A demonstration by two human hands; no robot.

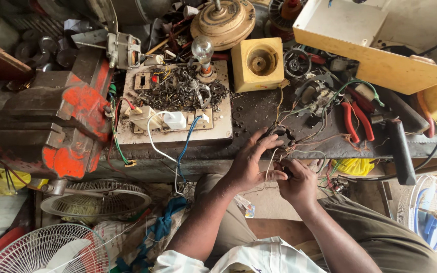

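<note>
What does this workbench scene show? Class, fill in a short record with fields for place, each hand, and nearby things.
place: cluttered workbench, seen from above
left hand: fingers spread over a dark wire coil, pinching a thin white wire
right hand: closed on the wires beside the left hand
nearby: red pliers, bulb on a switchboard, orange vise, fan guard

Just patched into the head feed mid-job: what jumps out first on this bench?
The big orange-red bench vise dominates the left edge of the workbench. Mid-bench, a bare light bulb stands upright on a white switchboard panel heaped with dark metal scraps. At the front edge, the left hand and right hand pinch thin wires by a small dark coil, with red-handled pliers to their right.
</note>
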